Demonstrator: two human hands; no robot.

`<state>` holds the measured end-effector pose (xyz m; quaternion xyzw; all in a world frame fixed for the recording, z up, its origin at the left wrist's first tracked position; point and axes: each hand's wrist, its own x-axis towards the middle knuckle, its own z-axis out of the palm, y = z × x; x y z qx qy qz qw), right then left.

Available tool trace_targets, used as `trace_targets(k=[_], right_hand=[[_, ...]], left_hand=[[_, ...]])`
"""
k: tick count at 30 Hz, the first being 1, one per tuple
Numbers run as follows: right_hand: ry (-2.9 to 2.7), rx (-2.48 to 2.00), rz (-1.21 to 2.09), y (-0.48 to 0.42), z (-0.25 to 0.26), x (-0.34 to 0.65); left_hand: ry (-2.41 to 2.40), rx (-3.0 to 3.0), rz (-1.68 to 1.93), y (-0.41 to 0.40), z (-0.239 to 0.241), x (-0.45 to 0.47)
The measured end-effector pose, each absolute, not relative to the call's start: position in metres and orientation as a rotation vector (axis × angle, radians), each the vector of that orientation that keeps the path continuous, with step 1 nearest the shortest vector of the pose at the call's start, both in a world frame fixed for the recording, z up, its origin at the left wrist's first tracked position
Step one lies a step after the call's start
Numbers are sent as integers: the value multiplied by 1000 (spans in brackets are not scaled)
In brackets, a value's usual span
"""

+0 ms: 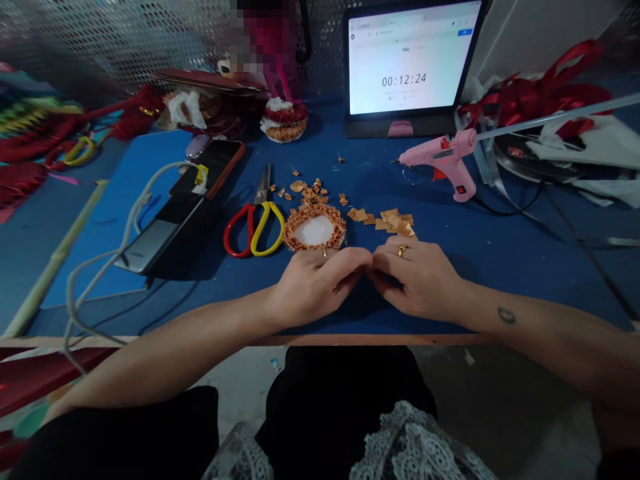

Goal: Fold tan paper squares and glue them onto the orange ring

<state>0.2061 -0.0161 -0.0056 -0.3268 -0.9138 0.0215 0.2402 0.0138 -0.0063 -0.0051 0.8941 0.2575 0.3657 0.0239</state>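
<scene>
My left hand [317,287] and my right hand [420,277] meet near the table's front edge, fingers curled and tips pinched together. Whatever lies between the fingertips is hidden or too small to make out. Just beyond my left hand rests an oval piece [295,227] with a white middle and a border of folded copper-coloured bits. Small folded bits [298,187] are scattered behind it. Flat golden squares [395,220] lie in an overlapping row beyond my right hand. Scissors [254,227] with red and yellow handles sit left of the oval piece.
A pink glue gun [445,160] with a long clear stick lies at right, its cable trailing. Behind stands a tablet [405,80] showing a timer. At left are a phone [215,170], a black device [165,230] and a white cable [75,287]. Red ribbon [545,87] is piled at right.
</scene>
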Motion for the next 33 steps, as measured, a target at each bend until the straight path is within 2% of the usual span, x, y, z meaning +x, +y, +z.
trace_targets(k=[13, 20, 26, 33], right_hand=[[-2410, -817, 134, -14, -16, 196], [-2447, -797, -34, -11, -10, 204], [-2401, -804, 43, -11, -6, 208], [-2418, -813, -26, -11, -6, 208]], left_hand=[[803, 2837, 1065, -12, -11, 14], [759, 2804, 1147, -5, -4, 13], [819, 2549, 1009, -1, 1, 12], [745, 2600, 1001, 0, 0, 10]])
